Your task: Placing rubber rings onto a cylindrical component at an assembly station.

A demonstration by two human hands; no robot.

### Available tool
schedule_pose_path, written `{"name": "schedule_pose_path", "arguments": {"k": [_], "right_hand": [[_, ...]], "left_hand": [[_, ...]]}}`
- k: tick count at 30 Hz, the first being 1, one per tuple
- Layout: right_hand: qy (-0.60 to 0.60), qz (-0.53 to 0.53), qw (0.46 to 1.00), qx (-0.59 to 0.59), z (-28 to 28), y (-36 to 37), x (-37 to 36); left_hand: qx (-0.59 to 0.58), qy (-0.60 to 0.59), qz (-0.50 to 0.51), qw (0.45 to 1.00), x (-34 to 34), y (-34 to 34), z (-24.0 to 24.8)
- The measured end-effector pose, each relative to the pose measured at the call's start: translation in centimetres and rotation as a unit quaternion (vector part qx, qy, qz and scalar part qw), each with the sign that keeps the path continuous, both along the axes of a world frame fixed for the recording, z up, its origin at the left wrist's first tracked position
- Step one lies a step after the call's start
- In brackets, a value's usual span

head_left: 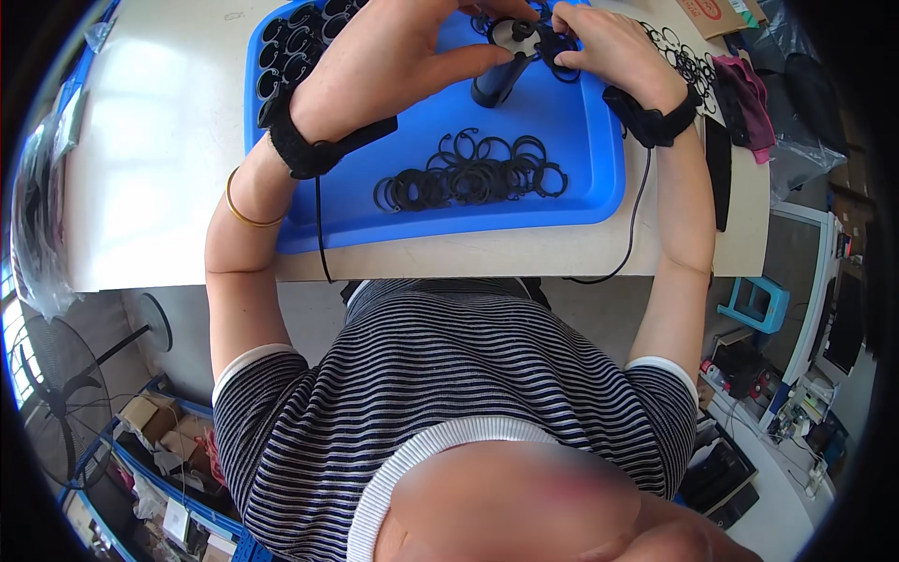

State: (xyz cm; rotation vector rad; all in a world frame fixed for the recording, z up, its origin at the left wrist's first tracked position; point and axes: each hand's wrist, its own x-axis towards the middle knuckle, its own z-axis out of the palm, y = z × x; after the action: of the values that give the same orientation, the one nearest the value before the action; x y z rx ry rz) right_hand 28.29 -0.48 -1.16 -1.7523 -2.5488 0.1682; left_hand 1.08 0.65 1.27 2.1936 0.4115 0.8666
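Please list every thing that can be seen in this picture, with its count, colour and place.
Blue plastic tray: one, on the table.
Pale table: one, under the tray.
Black open metal rings: many, heaped in the tray's near part; more top left and right of the tray.
Dark cylindrical tool: one, between the hands.
Floor fan: one, dark, lower left.
Left hand: on the tool.
Right hand: on a ring.

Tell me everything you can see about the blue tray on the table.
The blue tray looks like smooth plastic, rectangular with rounded corners and a raised rim. It lies flat on the pale table, its near edge close to the table's edge. A loose heap of black snap rings lies inside it, with more rings at its far left. Both hands work above it.
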Motion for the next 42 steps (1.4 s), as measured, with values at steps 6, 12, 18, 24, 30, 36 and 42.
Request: {"name": "schedule_pose_path", "arguments": {"k": [6,12,18,24,30,36,42], "right_hand": [[0.036,-0.016,0.999,-0.032,-0.4,0.8,0.4],[0.097,-0.035,0.995,-0.011,1.4,0.5,0.5],[0.195,-0.028,0.98,0.022,3.9,-0.8,-0.1],[0.441,-0.088,0.886,-0.111,5.0,-1.0,0.6],[0.603,0.0,0.784,-0.147,5.9,-3.0,-1.0],[0.621,0.023,0.77,-0.147,5.6,-4.5,-2.8],[0.633,0.011,0.76,-0.145,5.6,-4.4,-3.0]], "left_hand": [[0.011,0.005,-0.012,1.0,0.0,0.1,0.0],[0.034,0.047,0.0,0.998,-0.1,-1.0,2.1],[0.069,-0.011,-0.003,0.998,-0.3,0.4,0.1],[-0.047,-0.058,0.038,0.996,-0.5,0.5,0.0],[-0.103,-0.13,0.022,0.986,-0.3,-0.6,0.4],[-0.112,-0.013,0.046,0.993,-0.8,-1.7,2.1],[-0.203,-0.043,0.016,0.978,-0.8,-1.1,1.0]]}}
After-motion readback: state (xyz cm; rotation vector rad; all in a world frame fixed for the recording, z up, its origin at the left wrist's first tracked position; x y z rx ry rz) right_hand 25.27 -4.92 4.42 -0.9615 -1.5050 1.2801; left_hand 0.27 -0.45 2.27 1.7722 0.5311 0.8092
